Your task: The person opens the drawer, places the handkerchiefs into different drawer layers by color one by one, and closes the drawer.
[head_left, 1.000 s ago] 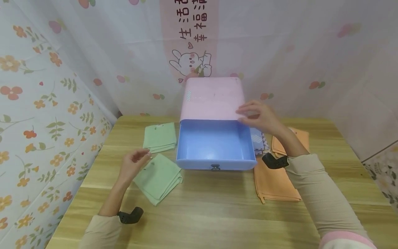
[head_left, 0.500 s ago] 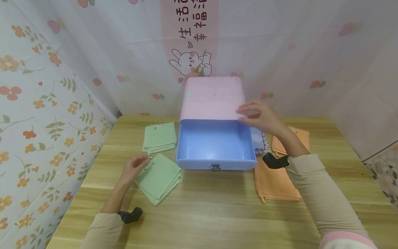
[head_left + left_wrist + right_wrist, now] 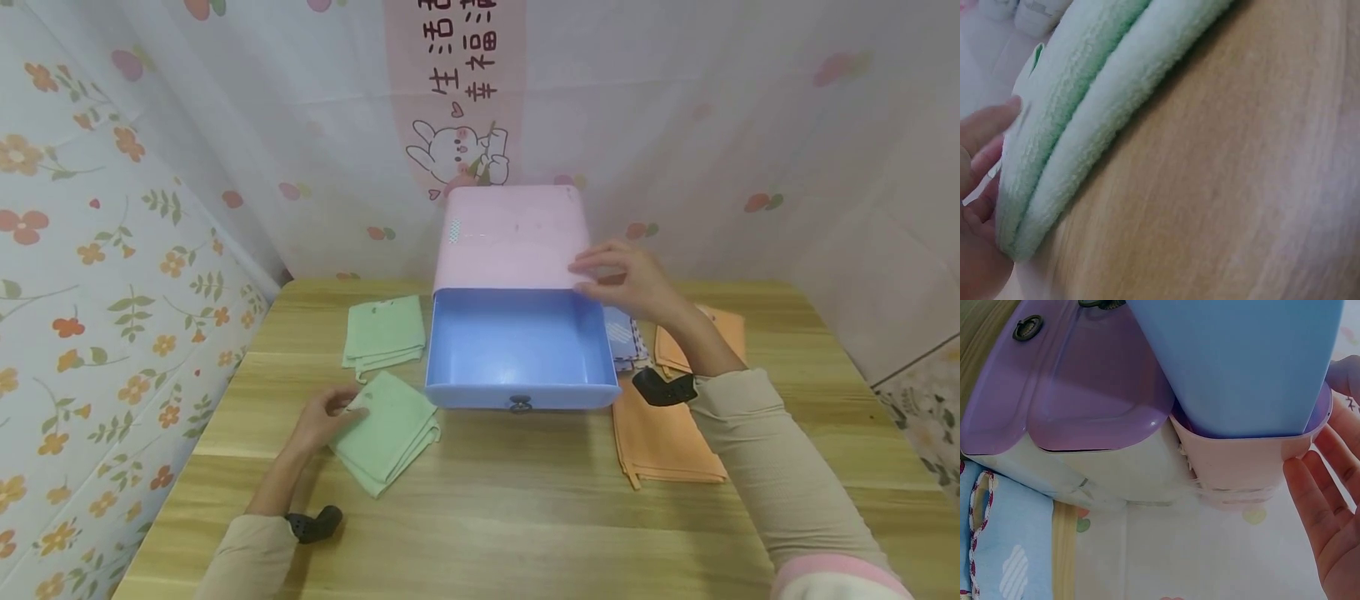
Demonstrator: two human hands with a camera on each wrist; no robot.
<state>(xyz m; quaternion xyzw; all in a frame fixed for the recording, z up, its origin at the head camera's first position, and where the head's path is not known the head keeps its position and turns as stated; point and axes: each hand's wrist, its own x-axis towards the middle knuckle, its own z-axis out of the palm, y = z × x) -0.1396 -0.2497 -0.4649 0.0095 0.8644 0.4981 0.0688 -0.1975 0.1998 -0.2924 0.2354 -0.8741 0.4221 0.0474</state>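
Note:
My left hand (image 3: 322,419) touches the left corner of a folded green towel (image 3: 390,429) in the head view. In the left wrist view a fingertip lies on the plush towel (image 3: 1079,112), with other fingers at its side. A pink-topped drawer unit (image 3: 517,237) stands at the back, its blue drawer (image 3: 517,397) pulled out with nothing inside. My right hand (image 3: 633,279) rests on the unit's right front corner, fingers spread. The right wrist view has those fingertips (image 3: 1297,472) against the pink shell (image 3: 1241,459), beside the blue drawer (image 3: 1241,362).
Another green towel (image 3: 386,329) lies behind the first. To the unit's right are two orange towels (image 3: 663,442) and a blue patterned cloth (image 3: 622,337). Purple drawers (image 3: 1104,375) with ring pulls show below the blue one. Printed curtains (image 3: 675,125) hang behind the table (image 3: 487,533).
My left hand, which hovered above the nearer green towel's left corner, has lowered onto it. My right hand and the drawer keep their places.

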